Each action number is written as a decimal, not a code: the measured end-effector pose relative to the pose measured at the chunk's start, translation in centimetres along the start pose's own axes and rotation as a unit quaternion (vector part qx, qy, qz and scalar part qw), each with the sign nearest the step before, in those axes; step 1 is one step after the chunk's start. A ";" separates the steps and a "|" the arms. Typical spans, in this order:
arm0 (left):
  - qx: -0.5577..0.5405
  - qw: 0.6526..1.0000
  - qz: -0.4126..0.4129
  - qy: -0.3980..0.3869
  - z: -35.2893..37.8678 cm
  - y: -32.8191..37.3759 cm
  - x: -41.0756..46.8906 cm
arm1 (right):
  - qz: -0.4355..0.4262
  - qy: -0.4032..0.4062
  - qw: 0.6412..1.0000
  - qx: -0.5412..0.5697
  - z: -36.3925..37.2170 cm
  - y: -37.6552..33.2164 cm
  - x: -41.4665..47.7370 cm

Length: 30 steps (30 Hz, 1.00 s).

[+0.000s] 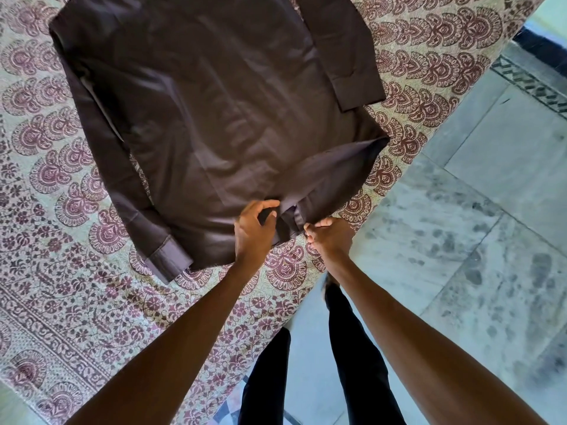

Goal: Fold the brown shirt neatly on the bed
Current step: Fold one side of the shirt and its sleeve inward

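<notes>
The dark brown long-sleeved cloth shirt [214, 118] lies spread flat on the bed [40, 357], its body smooth apart from faint creases. Its hem is toward the person and its upper part runs out of the top of the view. One long sleeve [116, 167] lies along the picture-left side of the body, with its buttoned cuff [168, 260] close to the hem corner. The other sleeve [340, 50] lies along the picture-right side, its cuff ending about halfway down the body.

The hem corner on the picture-right side is raised off the bed and turned in toward the middle, which makes a slanting fold. The left hand [254, 233] is at the middle of the hem. Its grip is curled, with thumb and forefinger pinching a tuck of the shirt's edge. The right hand [331, 236] is just beside it at the bed's edge, and its grip is closed round the lifted hem cloth. The two hands are close together but do not touch.

The bed is covered by a cream bedspread printed with maroon paisley and flower motifs [73, 302]. Beyond its edge is a pale grey mottled stone-tile floor [478, 216], on which the person stands in black trousers [356, 348].
</notes>
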State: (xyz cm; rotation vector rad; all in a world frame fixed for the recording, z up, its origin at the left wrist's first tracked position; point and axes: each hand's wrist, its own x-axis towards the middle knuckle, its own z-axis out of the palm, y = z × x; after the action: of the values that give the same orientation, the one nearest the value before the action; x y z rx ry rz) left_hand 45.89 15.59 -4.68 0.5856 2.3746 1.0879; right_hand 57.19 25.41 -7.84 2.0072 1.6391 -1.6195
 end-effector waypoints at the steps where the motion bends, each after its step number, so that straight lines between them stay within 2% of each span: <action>1: 0.011 1.000 0.018 -0.008 -0.2 0.2 -0.1 | -0.033 0.029 0.998 -0.046 0.1 -0.1 -0.5; 3: 0.031 0.998 0.049 -0.030 -0.4 0.2 -0.4 | -0.066 0.065 0.992 -0.091 0.3 -0.4 -1.3; 8: 0.044 0.995 0.083 -0.043 -0.7 0.3 -1.3 | -0.023 0.063 0.990 -0.126 1.2 -0.9 -1.3; 13: 0.007 0.997 0.079 -0.007 -1.4 1.2 -1.1 | 0.052 -0.003 0.999 0.013 0.5 -2.0 -0.8; 16: 0.001 0.996 0.088 0.001 -1.7 1.4 -1.1 | 0.117 -0.080 0.968 0.209 -0.7 -2.5 -1.1; 19: 0.001 0.996 0.091 -0.005 -1.6 1.1 -1.3 | 0.113 -0.112 0.945 0.286 -1.7 -2.1 -1.7; 26: 0.001 0.998 0.069 -0.006 -1.2 0.2 -1.2 | 0.129 -0.156 0.944 0.259 -2.1 -1.6 -1.4; 30: 0.001 0.998 0.065 -0.022 -0.9 -0.1 -1.1 | 0.140 -0.139 0.955 0.222 -2.0 -2.3 -0.7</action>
State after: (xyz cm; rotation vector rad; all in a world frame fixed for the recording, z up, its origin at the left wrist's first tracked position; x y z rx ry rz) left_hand 46.25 14.39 -3.96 0.7665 2.3269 1.1163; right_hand 56.89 27.13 -5.28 1.9497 0.9050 -2.1687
